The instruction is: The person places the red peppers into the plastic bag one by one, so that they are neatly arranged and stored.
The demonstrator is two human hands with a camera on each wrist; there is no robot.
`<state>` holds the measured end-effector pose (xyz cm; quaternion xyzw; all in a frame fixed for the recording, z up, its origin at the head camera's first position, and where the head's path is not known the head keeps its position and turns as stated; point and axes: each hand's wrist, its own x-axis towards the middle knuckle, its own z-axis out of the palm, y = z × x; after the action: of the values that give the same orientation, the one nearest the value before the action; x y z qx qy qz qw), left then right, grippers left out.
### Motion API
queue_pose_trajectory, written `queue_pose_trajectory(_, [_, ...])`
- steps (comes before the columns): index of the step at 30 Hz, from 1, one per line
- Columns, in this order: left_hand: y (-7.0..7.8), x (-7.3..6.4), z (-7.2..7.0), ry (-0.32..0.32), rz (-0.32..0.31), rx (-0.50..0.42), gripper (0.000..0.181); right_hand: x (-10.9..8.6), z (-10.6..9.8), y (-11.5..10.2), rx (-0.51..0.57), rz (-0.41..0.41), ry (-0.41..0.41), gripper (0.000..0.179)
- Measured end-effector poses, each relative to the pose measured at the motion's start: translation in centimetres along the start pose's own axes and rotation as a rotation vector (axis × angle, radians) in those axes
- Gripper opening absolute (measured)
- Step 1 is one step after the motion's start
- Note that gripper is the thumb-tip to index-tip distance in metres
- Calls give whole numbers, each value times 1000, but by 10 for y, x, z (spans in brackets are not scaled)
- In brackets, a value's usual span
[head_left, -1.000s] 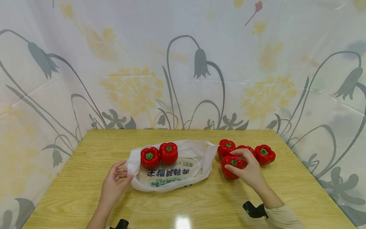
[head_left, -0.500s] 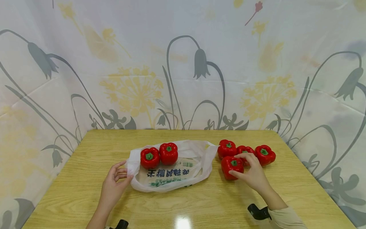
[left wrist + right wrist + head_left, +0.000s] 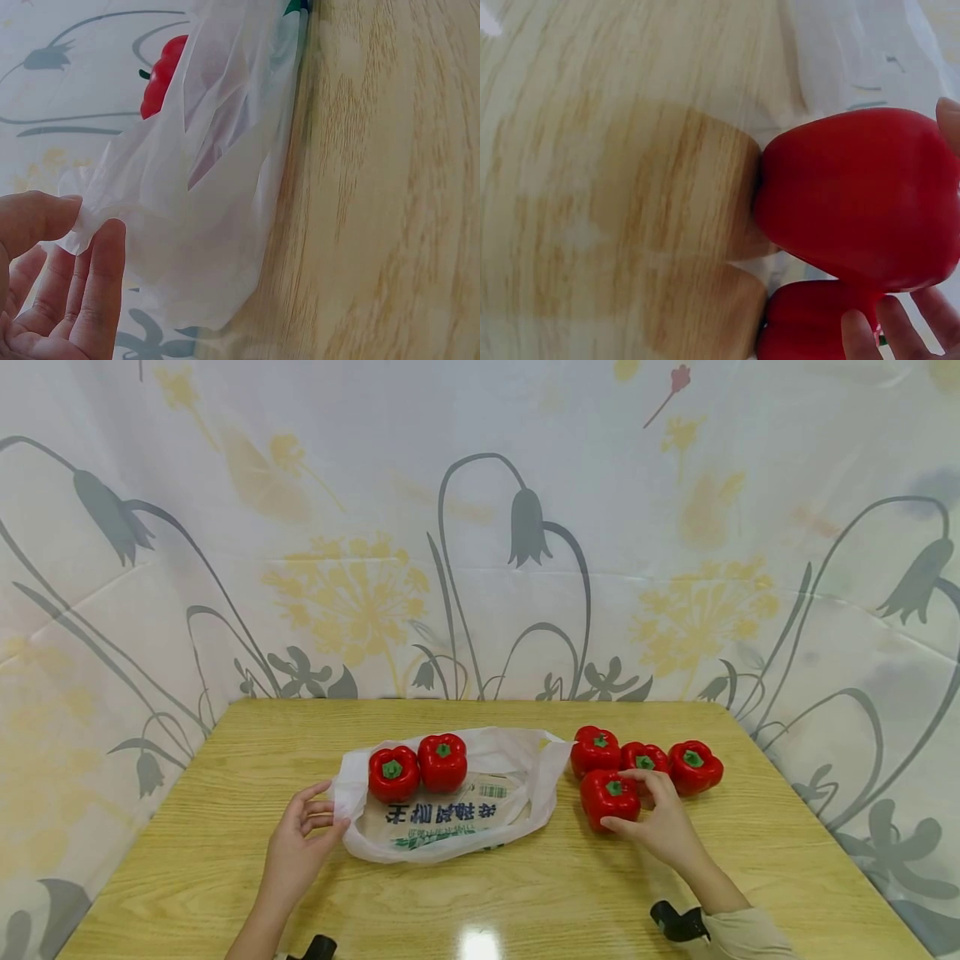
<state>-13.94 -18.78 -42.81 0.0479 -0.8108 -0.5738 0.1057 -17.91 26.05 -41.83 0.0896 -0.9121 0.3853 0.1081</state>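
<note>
At the left end of a white plastic bag (image 3: 435,853), my left hand (image 3: 300,843) pinches its edge between thumb and fingers; the left wrist view shows the pinched bag (image 3: 217,247) up close. Two red bell peppers with green stems, one left (image 3: 392,781) and one right (image 3: 441,768), sit in the bag's opening. My right hand (image 3: 667,818) has its thumb and fingers around the nearest red bell pepper (image 3: 603,802) of the group on the right. That pepper (image 3: 862,195) stands on the table in the right wrist view, the thumb on one side and fingers on the other.
Behind the right hand's pepper are three more red bell peppers: one at the back left (image 3: 592,747), one in the middle (image 3: 647,756) and one at the right (image 3: 697,768). All stand on a wooden table (image 3: 525,910). A flower-patterned cloth (image 3: 480,527) hangs behind it.
My right hand has lowered slightly; its thumb and fingers have come down along the sides of the near pepper. The left hand and bag stay as they were.
</note>
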Motion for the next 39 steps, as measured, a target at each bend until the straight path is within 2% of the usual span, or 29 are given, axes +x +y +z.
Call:
queue_pose_trajectory(8, [-1,0,0,0,5,-5,57,-3,3,0,25,68,-12,62])
queue_pose_trajectory(13, [-3,0,0,11,15,0,57,-2,5,4,24,61,4,61])
queue_pose_trajectory(20, [-2,1,0,-4,-19,-2,55,-2,6,7,30,61,17,60])
queue_pose_trajectory(24, [-2,1,0,-4,-7,-2,56,-2,5,7,28,56,23,61])
queue_pose_trajectory(30, [-2,0,0,0,16,0,56,-2,1,1,36,53,32,61])
queue_pose_trajectory(39, [-1,0,-1,-8,4,5,56,-2,-5,-10,63,47,33,61])
